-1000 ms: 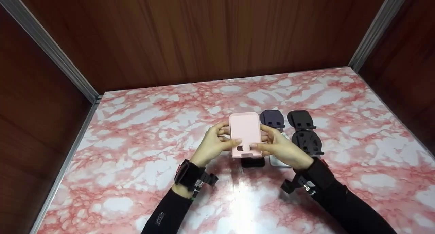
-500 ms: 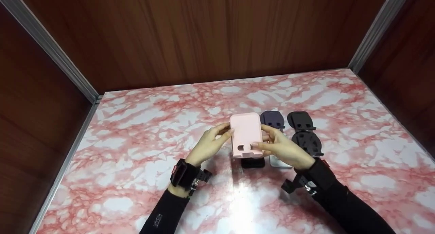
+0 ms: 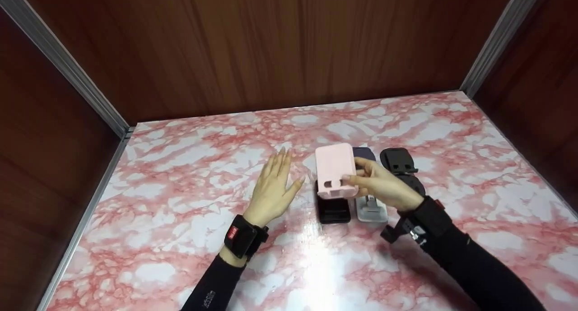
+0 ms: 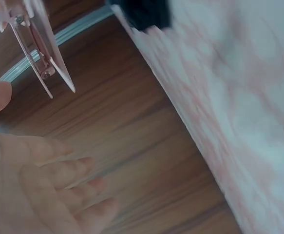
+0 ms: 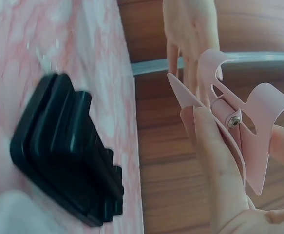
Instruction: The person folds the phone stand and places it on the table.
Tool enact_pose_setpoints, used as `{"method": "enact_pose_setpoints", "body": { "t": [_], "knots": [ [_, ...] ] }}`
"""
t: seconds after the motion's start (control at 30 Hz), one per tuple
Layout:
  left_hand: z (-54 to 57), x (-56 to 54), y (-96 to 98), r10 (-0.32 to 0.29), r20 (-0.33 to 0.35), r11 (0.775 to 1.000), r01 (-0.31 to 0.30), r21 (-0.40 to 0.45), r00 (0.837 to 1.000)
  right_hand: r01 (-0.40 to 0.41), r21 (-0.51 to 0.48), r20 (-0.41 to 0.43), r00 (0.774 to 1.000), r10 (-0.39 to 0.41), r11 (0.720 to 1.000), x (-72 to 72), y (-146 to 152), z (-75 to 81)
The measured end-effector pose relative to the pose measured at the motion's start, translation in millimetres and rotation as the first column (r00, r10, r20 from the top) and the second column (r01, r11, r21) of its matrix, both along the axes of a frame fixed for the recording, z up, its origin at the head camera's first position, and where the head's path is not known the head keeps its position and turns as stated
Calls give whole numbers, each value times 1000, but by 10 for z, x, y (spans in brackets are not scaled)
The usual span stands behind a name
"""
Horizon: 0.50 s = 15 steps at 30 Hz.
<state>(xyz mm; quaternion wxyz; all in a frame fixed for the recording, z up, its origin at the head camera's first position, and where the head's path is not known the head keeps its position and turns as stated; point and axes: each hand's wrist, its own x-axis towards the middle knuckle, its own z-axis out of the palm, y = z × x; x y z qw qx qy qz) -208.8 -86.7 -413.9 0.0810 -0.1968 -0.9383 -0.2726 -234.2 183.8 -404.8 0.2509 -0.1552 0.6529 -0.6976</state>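
Observation:
In the head view my right hand [image 3: 384,184] grips a pink folding phone stand [image 3: 335,166] by its right side, thumb on the front near the cut-outs. The right wrist view shows the stand's hinge and curved hooks [image 5: 271,100] edge-on, held between thumb and fingers. My left hand [image 3: 271,189] is apart from the stand, to its left, with fingers straight and palm down. The left wrist view has the stand [image 4: 42,53] beyond that hand's thumb. Below the pink stand lies a black stand [image 3: 333,209], partly covered by it.
Beside the black stand lies a white stand [image 3: 372,209]. Further back are a dark purple stand [image 3: 365,153], partly hidden, and a black one [image 3: 397,160]. Another dark stand [image 3: 412,183] is partly behind my right hand. Wooden panels [image 3: 289,44] enclose the marbled table [image 3: 180,189].
My left hand has let go of the pink stand and moved left, its fingers straightening. My right hand has carried the stand slightly right and tilted it, exposing more of the black and white stands.

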Motion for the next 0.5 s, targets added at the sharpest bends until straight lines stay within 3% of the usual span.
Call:
{"method": "enact_pose_setpoints", "body": {
  "t": [0.23,0.5],
  "knots": [
    [-63,52,-61,66,-136,989,-82,-120,989,80,136,10,997,-82,988,-183,31,74],
    [-148,92,-136,87,-203,966,-133,-223,975,115,183,-15,993,-114,976,-418,-94,126]
  ]
}}
